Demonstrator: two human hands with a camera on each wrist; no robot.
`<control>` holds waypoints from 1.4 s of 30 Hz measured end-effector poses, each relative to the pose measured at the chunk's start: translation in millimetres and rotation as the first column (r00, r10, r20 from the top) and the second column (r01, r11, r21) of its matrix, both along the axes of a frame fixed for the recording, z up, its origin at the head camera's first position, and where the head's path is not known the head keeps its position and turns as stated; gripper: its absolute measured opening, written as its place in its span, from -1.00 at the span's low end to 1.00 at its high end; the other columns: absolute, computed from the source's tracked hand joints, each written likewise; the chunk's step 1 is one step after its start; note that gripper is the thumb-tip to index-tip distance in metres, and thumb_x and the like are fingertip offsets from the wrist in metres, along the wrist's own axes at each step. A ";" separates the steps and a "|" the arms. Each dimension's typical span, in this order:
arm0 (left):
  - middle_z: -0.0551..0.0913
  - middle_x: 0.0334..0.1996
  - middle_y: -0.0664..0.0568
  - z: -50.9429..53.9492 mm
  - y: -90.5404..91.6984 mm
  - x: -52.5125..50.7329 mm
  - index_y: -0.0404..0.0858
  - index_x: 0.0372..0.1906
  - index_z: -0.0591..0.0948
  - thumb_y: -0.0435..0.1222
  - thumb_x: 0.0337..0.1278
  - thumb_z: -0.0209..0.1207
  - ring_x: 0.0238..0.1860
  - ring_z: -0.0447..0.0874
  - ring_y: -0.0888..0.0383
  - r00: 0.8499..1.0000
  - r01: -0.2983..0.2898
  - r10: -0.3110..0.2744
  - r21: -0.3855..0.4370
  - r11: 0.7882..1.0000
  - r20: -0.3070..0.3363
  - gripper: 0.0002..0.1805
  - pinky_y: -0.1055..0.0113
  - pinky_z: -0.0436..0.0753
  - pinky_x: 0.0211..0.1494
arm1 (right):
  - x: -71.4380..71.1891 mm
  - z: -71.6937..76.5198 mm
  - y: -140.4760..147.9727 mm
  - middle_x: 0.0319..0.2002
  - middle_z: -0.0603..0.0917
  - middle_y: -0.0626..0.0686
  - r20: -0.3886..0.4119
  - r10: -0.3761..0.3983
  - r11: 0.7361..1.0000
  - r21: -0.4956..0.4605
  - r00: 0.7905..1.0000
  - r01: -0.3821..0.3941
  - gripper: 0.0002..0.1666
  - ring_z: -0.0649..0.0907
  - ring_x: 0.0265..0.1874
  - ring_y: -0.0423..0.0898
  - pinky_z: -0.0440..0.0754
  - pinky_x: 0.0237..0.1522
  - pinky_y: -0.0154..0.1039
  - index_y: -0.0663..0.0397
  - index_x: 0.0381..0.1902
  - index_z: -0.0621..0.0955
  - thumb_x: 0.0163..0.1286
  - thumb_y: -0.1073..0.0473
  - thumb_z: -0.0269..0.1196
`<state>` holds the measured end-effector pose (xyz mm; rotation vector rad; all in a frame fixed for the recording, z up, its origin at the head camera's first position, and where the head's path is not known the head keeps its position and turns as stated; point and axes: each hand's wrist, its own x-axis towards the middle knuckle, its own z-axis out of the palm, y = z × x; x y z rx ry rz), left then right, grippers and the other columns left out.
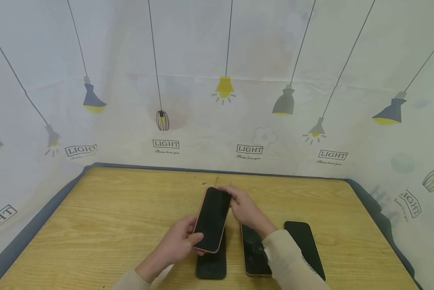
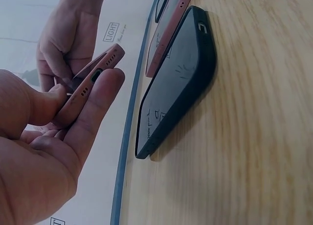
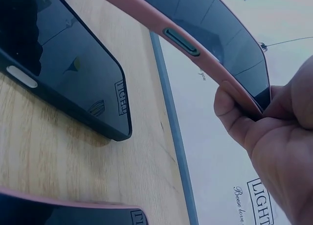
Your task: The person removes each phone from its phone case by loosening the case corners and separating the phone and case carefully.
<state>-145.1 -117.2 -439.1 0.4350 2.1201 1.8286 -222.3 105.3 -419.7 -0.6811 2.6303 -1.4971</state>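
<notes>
Both hands hold a smartphone in a pink case [image 1: 212, 219] above the table, its dark screen facing up and tilted. My left hand [image 1: 177, 241] grips its lower end, with the thumb over the screen's edge; the left wrist view shows a finger along the case's bottom edge [image 2: 73, 105], near the charging port. At the upper right corner, my right hand [image 1: 247, 209] pinches the phone between thumb and fingers, as the right wrist view shows. Beneath the held phone, a phone in a dark case [image 1: 211, 266] lies on the table, partly covered in the head view.
A second pink-cased phone [image 1: 254, 253] lies to the right, partly hidden by the right forearm. Farther right is another dark phone [image 1: 304, 241], also partly covered by the sleeve. The wooden table [image 1: 122, 201] meets a lamp-printed cloth [image 1: 202, 125] at its back and sides.
</notes>
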 end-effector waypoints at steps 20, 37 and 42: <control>0.70 -0.07 -0.46 2.9 -10.6 -3.3 -0.67 0.29 0.35 -0.61 0.46 -0.01 -0.21 0.82 -0.24 0.997 0.062 -0.067 0.121 0.991 0.038 -0.62 0.09 0.81 -0.21 | -0.8 5.3 2.1 0.28 0.60 0.32 0.133 0.119 0.976 -0.198 0.984 -0.091 -0.39 0.63 0.24 0.19 0.61 0.26 0.06 0.35 0.40 0.45 0.48 0.57 -0.21; 0.72 -0.05 -0.42 -2.2 -9.5 -9.0 -0.64 0.31 0.35 -0.53 0.54 -0.04 -0.19 0.83 -0.12 0.991 0.027 -0.051 0.184 0.983 0.126 -0.62 0.05 0.80 -0.12 | -6.3 -2.7 -4.7 0.23 0.59 0.39 0.265 0.102 0.919 -0.393 0.959 0.011 -0.54 0.69 0.06 -0.05 0.68 0.11 -0.20 0.45 0.37 0.41 0.68 0.37 -0.19; 0.69 0.00 -0.45 -1.7 -7.5 -10.8 -0.65 0.34 0.32 -0.53 0.55 -0.07 -0.17 0.82 -0.15 0.993 -0.022 0.001 0.179 0.984 0.118 -0.61 0.04 0.80 -0.13 | -4.4 -5.9 -10.3 0.07 0.66 0.33 0.286 0.046 0.910 -0.407 0.957 0.078 -0.56 0.66 -0.19 -0.13 0.67 -0.10 -0.27 0.44 0.36 0.44 0.69 0.36 -0.17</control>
